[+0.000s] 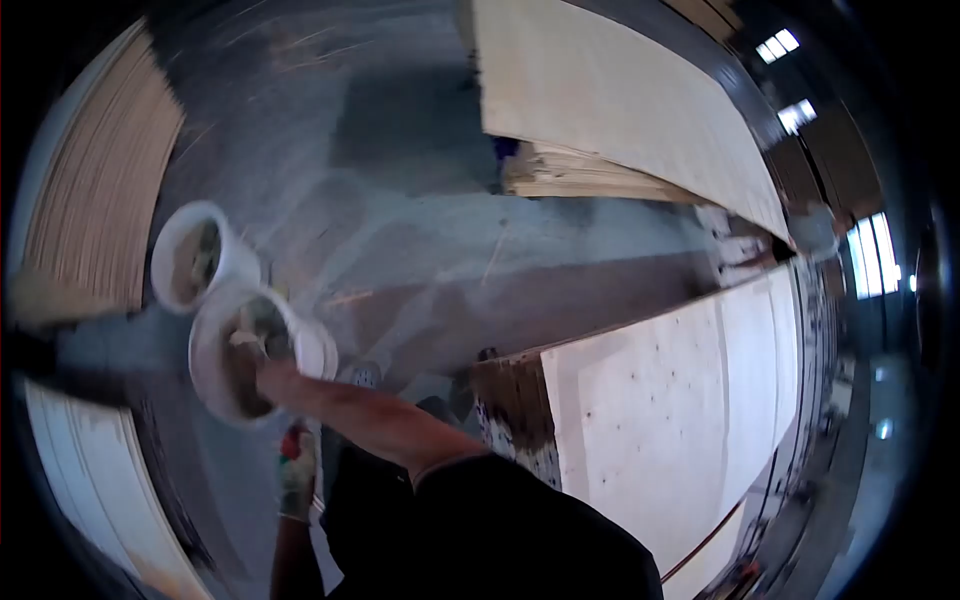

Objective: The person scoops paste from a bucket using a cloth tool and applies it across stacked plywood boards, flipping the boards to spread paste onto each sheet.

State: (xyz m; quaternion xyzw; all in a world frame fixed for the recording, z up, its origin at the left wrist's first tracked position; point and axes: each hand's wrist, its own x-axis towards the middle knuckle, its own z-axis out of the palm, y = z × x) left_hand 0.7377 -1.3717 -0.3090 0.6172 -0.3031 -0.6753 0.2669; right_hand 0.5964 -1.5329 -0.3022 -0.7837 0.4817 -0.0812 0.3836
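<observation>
The near bucket (315, 340) stood on the floor (430, 250), its open mouth in view, and the right hand (272, 372) was down inside it. The bare forearm slanted over the rim from a black sleeve (530, 530). Something pale showed at the end of that hand, perhaps a tool or part of a glove, but the blur made it hard to say. Whether the right fingers were together or apart could not be told.

The left hand (296, 475), in a pale glove with red and green on it, hung just outside the near bucket, below it in the view. The state of its fingers could not be made out either.

The far bucket (235, 262) stood right beside the near bucket, up and to the left of it in the view, with some dark matter inside. A shoe (365, 376) showed just to the right of the near bucket. Well to the right of the bucket lay a stack topped by a pale panel (670, 390), and above that, a pile under a broad sheet (610, 90). To the upper left of the bucket was a thick stack of thin sheets (105, 185); to its lower left, paler boards (95, 480).
</observation>
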